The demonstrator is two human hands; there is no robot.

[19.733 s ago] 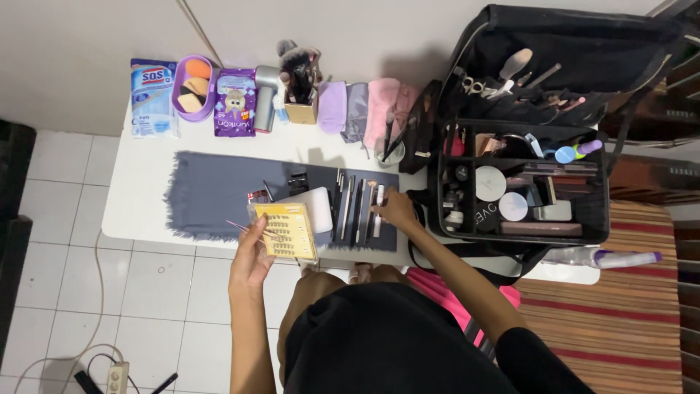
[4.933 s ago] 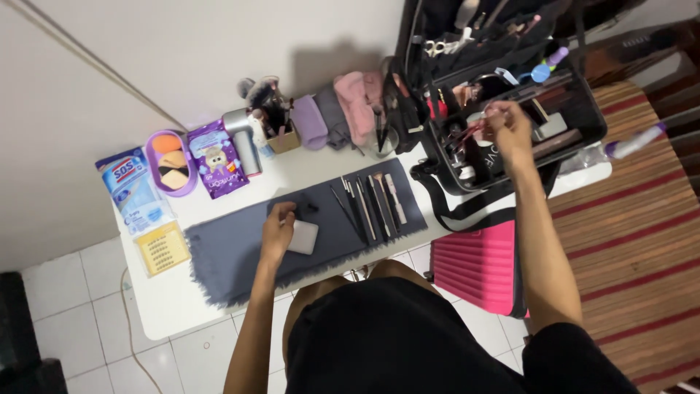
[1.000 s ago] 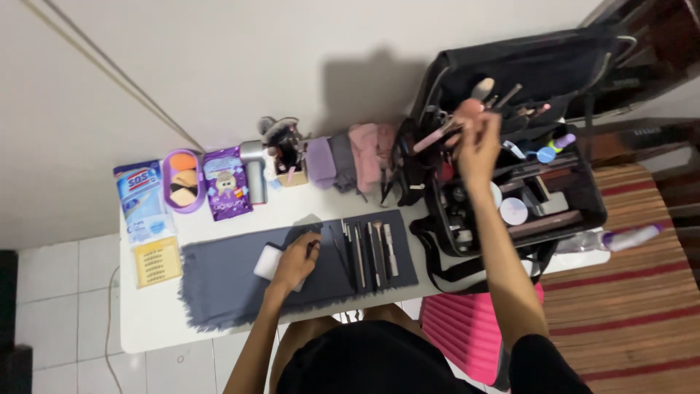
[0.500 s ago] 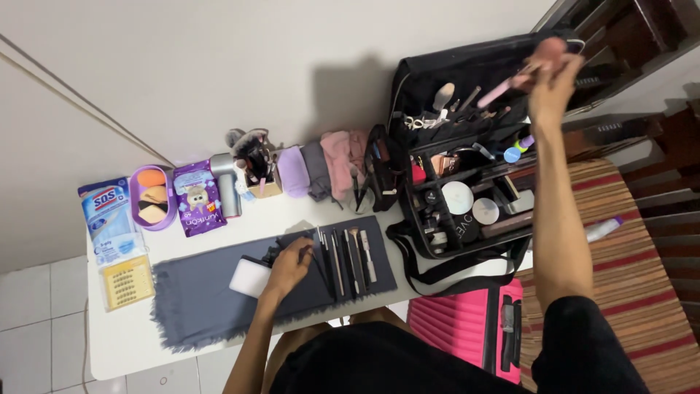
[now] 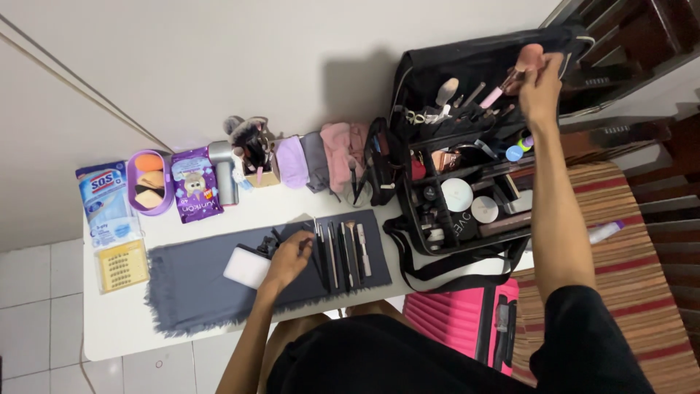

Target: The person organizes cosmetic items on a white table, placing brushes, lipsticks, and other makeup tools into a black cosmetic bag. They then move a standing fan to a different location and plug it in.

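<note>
Two hands in view, both busy. Right hand (image 5: 541, 82) is raised at the open lid of the black makeup case (image 5: 467, 241), fingers pinched shut on a pink-handled makeup brush (image 5: 513, 74); brush head points up and right, handle angles down toward the other brushes stowed in the lid pockets. Left hand (image 5: 289, 257) rests loosely curled on the grey cloth (image 5: 197, 284) on the white desk (image 5: 117, 321), fingertips on a small black item; can't tell if it's actually gripped. White rectangular block (image 5: 246, 267) lies just left of that hand, touching or nearly so. Row of thin brushes and tools (image 5: 341, 252) lies side by side on the cloth just right of the hand. Yellow lash tray (image 5: 122, 265) sits at the desk's left edge, off the cloth. Back of desk: blue wipes pack (image 5: 102, 198), purple sponge holder (image 5: 148, 182), brush cup (image 5: 251, 153), folded pastel towels (image 5: 321, 157). Pink suitcase (image 5: 456, 317) stands below the case
</note>
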